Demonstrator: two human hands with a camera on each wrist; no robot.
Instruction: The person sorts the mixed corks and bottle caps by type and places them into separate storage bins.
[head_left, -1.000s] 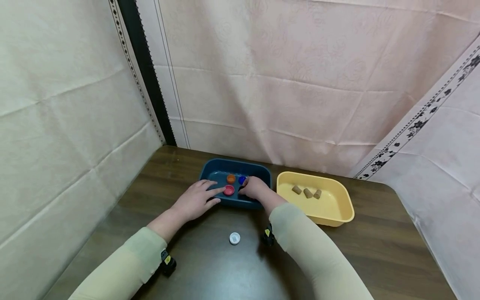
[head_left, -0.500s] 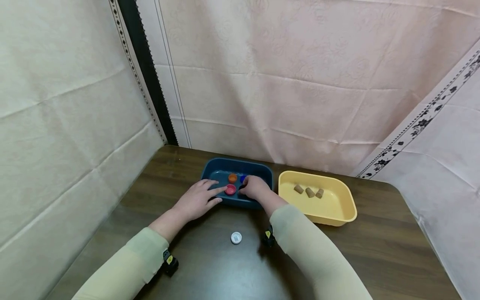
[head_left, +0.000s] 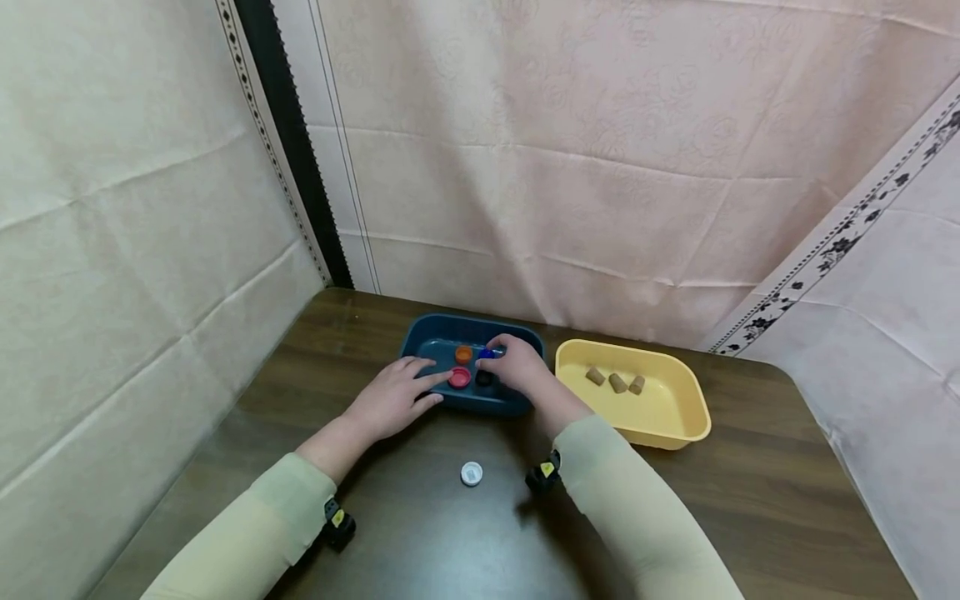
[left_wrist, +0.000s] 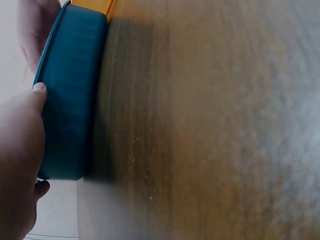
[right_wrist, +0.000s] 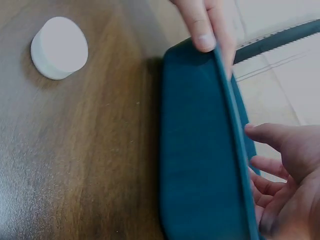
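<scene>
A dark blue tray [head_left: 497, 402] holds an orange bottle cap [head_left: 463, 354], a red bottle cap [head_left: 459, 377], a black bottle cap [head_left: 484, 377] and a blue bottle cap [head_left: 486, 353]. My left hand [head_left: 395, 398] lies over the tray's front left with fingers spread, the index fingertip right at the red cap. In the left wrist view its thumb [left_wrist: 39, 92] rests at the rim. Over the tray's right half, my right hand [head_left: 522, 367] has thumb and fingers apart around the blue cap. Its fingertips are partly hidden by the tray wall in the right wrist view.
A yellow tray [head_left: 675, 429] with several small brown cork-like pieces [head_left: 617, 383] stands right of the blue tray. One white bottle cap [head_left: 471, 474] lies on the wooden table [head_left: 405, 533] in front. Curtains [head_left: 525, 208] hang behind and at both sides.
My right hand has moved up and back from the black cap to the blue cap, uncovering the black one. The left hand has stayed in place.
</scene>
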